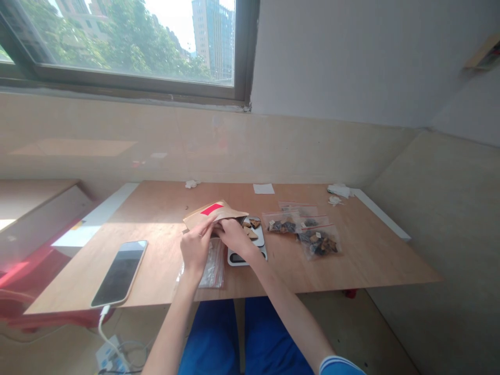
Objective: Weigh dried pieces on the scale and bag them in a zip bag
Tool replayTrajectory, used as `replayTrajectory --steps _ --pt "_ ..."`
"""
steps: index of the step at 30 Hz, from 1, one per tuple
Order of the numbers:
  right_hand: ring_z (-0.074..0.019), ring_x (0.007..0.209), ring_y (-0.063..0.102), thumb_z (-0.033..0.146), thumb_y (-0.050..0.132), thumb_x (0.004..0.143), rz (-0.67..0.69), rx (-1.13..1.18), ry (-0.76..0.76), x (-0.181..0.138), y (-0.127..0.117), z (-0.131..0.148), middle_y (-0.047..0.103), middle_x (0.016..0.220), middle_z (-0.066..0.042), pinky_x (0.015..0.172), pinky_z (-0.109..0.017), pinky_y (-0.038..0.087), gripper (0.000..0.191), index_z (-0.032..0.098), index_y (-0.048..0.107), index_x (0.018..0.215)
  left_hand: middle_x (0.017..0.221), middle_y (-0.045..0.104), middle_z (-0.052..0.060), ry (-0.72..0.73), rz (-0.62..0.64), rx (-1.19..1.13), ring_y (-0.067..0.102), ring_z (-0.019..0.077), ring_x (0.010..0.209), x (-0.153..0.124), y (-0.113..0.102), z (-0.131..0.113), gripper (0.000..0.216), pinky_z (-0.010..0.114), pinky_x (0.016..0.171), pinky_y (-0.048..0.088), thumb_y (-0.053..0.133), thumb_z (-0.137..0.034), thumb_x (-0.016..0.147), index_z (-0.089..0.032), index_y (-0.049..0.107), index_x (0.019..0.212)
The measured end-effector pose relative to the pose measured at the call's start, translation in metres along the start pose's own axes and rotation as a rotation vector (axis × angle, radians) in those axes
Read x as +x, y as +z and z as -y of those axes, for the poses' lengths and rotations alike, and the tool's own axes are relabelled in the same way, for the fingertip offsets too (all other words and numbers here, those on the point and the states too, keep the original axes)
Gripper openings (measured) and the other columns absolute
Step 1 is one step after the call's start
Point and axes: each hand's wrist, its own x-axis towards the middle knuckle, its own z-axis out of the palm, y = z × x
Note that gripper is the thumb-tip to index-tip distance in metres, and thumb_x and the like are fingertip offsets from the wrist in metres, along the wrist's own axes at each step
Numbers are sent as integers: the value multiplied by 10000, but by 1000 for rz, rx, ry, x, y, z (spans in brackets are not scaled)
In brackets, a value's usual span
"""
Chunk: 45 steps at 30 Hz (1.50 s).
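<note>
A brown paper bag [230, 211] with a red label is tilted above the table, its mouth toward the right. My left hand [197, 242] pinches its near edge. At the mouth is my right hand [232, 234], its fingers hidden in the opening, so what they hold cannot be seen. Just beyond that hand, a small white scale [260, 240] bears several brown, dried-looking pieces [252, 229]. Under my left hand lies a stack of clear plastic bags [213, 268].
Clear zip bags [320, 242] with dark and brown pieces lie right of the scale. A phone [121, 273] on a white cable [103, 323] is at the left. Crumpled tissues [339, 191] and a white paper [263, 188] lie along the back edge.
</note>
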Motion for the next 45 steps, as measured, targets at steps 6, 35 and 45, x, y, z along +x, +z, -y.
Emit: replayTrajectory --steps 6,35,45 --pt "-180 978 587 209 544 840 -264 128 -41 -32 -12 3 659 1028 -57 884 -311 433 193 190 611 1020 850 724 30 -19 4 -45 678 191 720 0 -2 4 269 233 551 454 492 -350 835 -248 690 986" --pt "-219 1003 542 135 375 863 -496 -118 172 -112 12 -89 559 1065 -118 872 -393 466 327 199 608 1083 919 710 3 -44 41 -129 682 180 752 -7 -4 10 246 226 576 479 534 -356 815 -273 684 992" --pt "-164 1068 531 60 366 841 -62 -25 -133 -58 -15 0 595 1114 -76 950 -314 426 364 186 601 1089 900 714 1 -43 75 -150 681 172 740 -13 -4 6 237 216 595 489 554 -323 808 -277 677 1005"
